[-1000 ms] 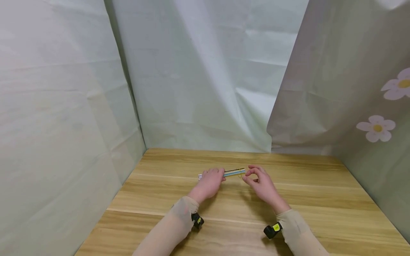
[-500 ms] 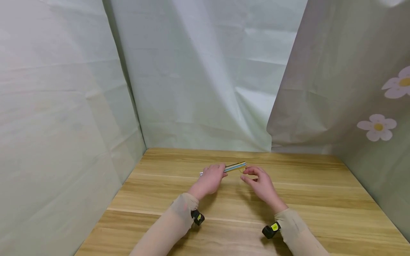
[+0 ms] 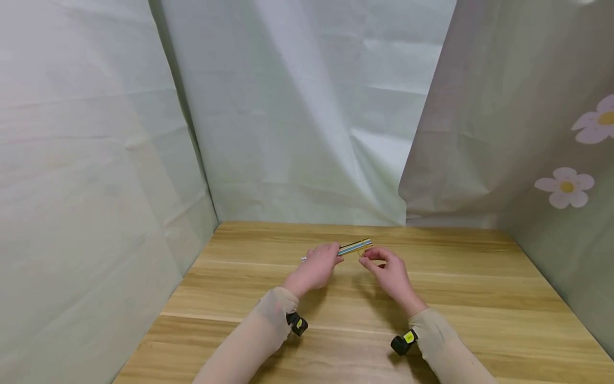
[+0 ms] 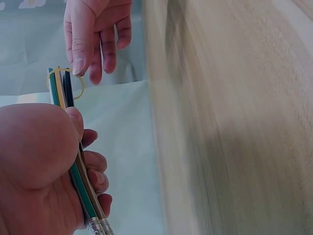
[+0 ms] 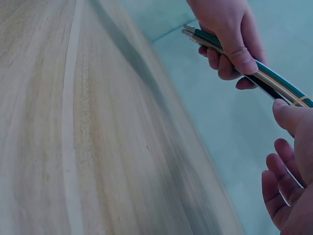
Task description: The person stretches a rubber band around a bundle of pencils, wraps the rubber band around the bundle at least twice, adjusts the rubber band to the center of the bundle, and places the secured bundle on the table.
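Slim, multicoloured pencils (image 4: 82, 183) with silvery ends (image 4: 100, 225)

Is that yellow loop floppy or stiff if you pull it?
Probably floppy: the yellow loop is thin and bows away from the pencils. It's likely light, being just a slim strand. It may stretch, since it looks like a rubber band.

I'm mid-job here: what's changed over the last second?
The pencil bundle's free end has swung farther from the person, tilting more steeply in the head view. The right hand's thumb and forefinger have come together at the yellow band, apparently pinching its loop. Unchanged: the left hand grips the bundle, and the band encircles it.
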Tool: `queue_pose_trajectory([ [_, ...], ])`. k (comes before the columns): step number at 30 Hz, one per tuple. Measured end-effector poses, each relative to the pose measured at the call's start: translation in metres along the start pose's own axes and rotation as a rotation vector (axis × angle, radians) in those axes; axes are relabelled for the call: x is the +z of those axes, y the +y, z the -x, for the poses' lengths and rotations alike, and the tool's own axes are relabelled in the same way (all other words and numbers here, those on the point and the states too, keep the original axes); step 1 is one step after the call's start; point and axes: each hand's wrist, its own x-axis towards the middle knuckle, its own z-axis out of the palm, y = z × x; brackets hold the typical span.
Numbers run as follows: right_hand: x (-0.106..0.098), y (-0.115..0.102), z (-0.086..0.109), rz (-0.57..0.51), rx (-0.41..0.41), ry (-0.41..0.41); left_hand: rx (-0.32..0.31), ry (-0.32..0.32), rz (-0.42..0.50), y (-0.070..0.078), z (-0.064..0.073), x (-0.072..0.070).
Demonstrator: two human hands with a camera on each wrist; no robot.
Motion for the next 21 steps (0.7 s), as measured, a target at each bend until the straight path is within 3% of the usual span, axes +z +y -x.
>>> queue_pose_trajectory([
  [10, 0.0031, -0.0021, -0.0002, 0.000, -0.026, 0.026, 0.005, -0.005, 0.025, 0.0010, -0.0002, -0.0021],
  [16, 0.0041, 0.0018, 0.0000, 0.058, -0.079, 0.055, 0.097, -0.048, 0.043, 0.0013, -0.0040, 0.0034],
  [21, 0.0085, 0.0047, 0.0001, 0.120, -0.187, 0.022, 0.138, -0.097, 0.071, 0.0062, -0.0037, 0.0036],
])
